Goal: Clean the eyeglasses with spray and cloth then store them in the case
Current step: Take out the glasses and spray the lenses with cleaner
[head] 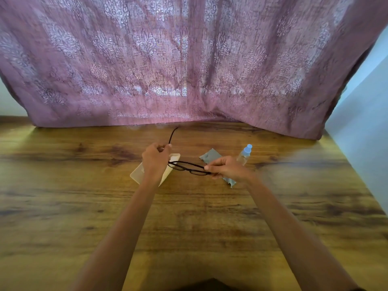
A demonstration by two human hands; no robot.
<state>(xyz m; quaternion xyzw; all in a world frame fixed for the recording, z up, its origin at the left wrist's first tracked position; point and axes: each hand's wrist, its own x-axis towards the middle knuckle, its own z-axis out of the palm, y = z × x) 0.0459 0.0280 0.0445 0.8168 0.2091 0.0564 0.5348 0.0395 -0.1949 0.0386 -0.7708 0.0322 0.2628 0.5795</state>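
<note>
Eyeglasses [189,167]: thin dark frame with oval rims, held in the air above the tabletop between both hands; one temple arm is unfolded and points away toward the curtain.
Left hand [155,159]: forearm reaches forward, wrist bent, back of the hand toward the camera; the fingers [169,146] pinch the unfolded temple arm near its hinge end.
Right hand [225,167]: forearm comes in from the right, hand turned inward; thumb and fingers are closed on the right end of the frame.
Case [137,173]: pale cream, flat, rectangular with rounded corners, smooth surface; it lies on the tabletop under the left hand, partly hidden by hand and wrist. Whether it is open I cannot tell.
Cloth [210,156]: grey-blue, thin, with zigzag-cut edges; it lies flat on the tabletop under the right hand, showing behind and in front of it.
Spray bottle [244,154]: small, clear plastic, light blue cap, just right of the cloth, leaning in this wide view.
Tabletop [189,217]: brown wood grain with dark knots and streaks.
Curtain [189,59]: mauve woven fabric with a pale damask pattern, hanging in folds down to the far edge of the tabletop.
</note>
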